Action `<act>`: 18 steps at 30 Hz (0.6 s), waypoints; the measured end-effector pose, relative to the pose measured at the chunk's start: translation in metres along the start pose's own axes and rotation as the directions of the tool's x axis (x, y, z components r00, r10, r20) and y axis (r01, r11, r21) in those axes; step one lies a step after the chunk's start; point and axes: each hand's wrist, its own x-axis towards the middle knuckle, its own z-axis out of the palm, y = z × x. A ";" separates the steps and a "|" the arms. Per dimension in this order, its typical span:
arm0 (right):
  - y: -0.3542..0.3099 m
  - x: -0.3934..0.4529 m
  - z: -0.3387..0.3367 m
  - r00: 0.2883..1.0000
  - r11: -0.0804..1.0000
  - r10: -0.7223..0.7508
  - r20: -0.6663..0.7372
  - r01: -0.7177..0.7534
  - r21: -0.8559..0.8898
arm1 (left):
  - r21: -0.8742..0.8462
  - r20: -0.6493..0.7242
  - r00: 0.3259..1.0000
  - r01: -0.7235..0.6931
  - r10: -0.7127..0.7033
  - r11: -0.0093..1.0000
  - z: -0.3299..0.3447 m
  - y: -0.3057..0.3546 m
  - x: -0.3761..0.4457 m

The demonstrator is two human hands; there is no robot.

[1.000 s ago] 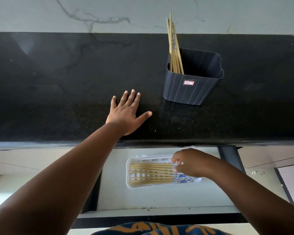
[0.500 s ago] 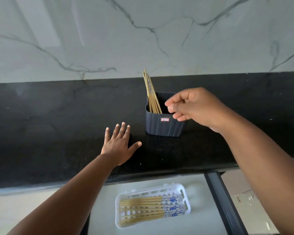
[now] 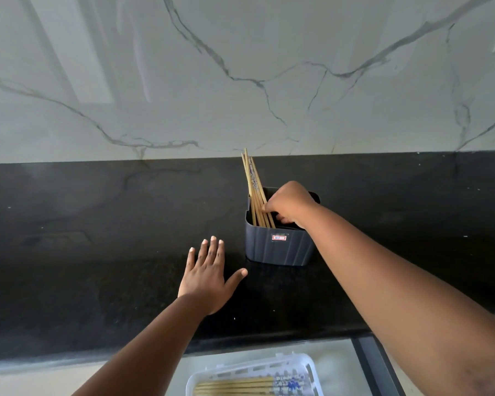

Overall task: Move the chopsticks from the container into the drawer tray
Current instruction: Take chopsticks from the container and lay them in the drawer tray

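No wording can be read anywhere; the only label is a small red and white sticker (image 3: 279, 238) on the front wall of the dark ribbed container (image 3: 277, 250), near its top edge; its print is too small and blurred to make out; the blue marks on the chopstick ends in the white tray (image 3: 309, 367) are pattern, not lettering.
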 end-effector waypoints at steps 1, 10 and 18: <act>0.000 0.003 0.001 1.000 1.000 0.003 0.014 -0.003 0.012 | -0.009 -0.008 1.000 0.002 -0.002 1.000 0.000 -0.001 0.000; 0.002 0.013 0.005 0.997 0.998 -0.026 0.068 0.022 0.057 | -0.065 -0.028 1.000 0.001 -0.003 0.998 0.000 -0.002 0.000; 0.012 0.003 -0.012 0.994 0.981 -0.103 -0.039 0.108 0.162 | -0.070 -0.015 1.000 0.000 -0.002 0.998 -0.001 -0.002 -0.001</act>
